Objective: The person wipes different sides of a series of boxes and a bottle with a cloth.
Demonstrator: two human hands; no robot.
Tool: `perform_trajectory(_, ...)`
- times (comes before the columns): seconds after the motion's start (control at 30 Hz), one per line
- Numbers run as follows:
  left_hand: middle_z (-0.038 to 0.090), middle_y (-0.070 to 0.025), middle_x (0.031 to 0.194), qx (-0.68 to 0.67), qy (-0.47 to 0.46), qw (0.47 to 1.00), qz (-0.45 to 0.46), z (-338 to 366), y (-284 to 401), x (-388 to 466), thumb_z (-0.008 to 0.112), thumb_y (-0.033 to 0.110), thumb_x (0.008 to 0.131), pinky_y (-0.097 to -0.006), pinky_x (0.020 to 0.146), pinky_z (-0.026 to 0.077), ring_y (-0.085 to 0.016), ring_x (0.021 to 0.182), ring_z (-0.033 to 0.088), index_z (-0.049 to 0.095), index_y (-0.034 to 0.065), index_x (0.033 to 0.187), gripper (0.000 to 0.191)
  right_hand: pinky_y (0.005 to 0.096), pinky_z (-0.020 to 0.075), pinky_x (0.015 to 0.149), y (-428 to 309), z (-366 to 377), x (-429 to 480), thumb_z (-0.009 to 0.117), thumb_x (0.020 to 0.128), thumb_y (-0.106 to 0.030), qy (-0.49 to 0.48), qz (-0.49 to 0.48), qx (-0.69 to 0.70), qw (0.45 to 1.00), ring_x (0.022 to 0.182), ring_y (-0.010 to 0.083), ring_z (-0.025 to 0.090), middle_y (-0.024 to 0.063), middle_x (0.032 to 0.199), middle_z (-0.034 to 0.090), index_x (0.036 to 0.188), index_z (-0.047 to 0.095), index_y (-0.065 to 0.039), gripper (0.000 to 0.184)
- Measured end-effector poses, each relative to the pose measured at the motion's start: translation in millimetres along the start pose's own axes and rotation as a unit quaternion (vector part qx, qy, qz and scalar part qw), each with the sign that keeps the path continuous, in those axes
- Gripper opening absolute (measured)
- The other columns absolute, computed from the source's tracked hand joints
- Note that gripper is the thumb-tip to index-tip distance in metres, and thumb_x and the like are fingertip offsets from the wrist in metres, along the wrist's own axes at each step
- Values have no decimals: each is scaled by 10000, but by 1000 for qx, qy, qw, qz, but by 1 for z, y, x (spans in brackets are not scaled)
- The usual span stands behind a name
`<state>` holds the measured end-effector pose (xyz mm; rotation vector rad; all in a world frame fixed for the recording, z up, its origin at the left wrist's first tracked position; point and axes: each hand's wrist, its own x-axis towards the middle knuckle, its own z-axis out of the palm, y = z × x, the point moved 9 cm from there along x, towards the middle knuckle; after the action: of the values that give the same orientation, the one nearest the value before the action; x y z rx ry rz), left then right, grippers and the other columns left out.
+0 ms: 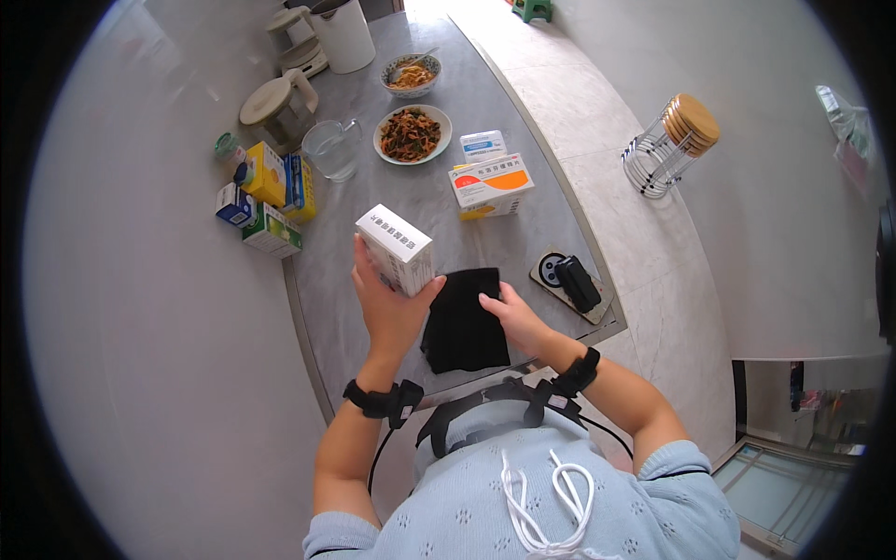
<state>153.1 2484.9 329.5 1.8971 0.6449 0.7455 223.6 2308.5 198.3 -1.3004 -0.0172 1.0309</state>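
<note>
My left hand (388, 308) holds a white medicine box (404, 245) with printed writing, thumb on its near side and fingers along its left. The box is tilted above the table. A folded black cloth (467, 325) lies between my hands near the table's front edge. At the cloth's right edge is my right hand (521, 318), its thumb over the fabric; whether its fingers grip the cloth is hidden. Beyond the cloth stand a white and orange medicine box (492, 183) and, behind it, a smaller white and blue box (483, 146).
A phone (596, 311) with a black object (579, 283) on it lies right. Left are several cartons (273, 231), a glass jug (332, 154) and a kettle (276, 105). Farther back are a plate of food (411, 134) and a bowl (411, 75). Stacked stools (668, 147) stand beyond the table (392, 189).
</note>
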Motion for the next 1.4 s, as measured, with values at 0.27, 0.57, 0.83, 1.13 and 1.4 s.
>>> perform_trajectory(0.27,369,-151,1252,187,-66,976,87,49,23,23,844,145,550,-432,947,372,-349,1144,389,185,148,1455,1120,375,382,966,-117,-51,-22,621,845,-292,121,-193,-268,936,1197,298,448,187,1266,483,1302,422,-44,557)
perform_trajectory(0.57,396,-84,1293,379,-175,896,149,140,49,91,744,171,544,-497,908,271,-289,1190,348,377,242,1376,913,336,381,971,-173,-80,48,564,901,-381,145,-219,-121,957,1168,254,470,191,1268,474,1282,409,36,586)
perform_trajectory(0.83,315,-127,1374,337,-204,915,92,168,41,101,823,403,557,-606,985,210,-339,1280,258,337,175,1392,992,350,338,1019,-154,-98,92,607,846,-472,138,-174,-96,970,1237,274,419,288,1321,401,1332,311,103,809)
perform_trajectory(1.13,474,-113,1250,-291,-173,905,-258,171,-62,85,537,351,924,-274,941,368,-167,1114,476,377,14,1299,529,303,343,985,-145,-91,127,557,861,-502,2,-103,-33,994,1165,196,461,180,1233,515,1262,427,80,719)
perform_trajectory(1.4,545,-76,1168,-283,-198,898,-272,170,-63,94,530,306,928,-275,929,383,-152,1073,510,429,5,1241,446,291,299,942,-163,-70,94,504,861,-535,11,-28,-158,987,1097,141,432,39,1175,533,1205,518,-81,569)
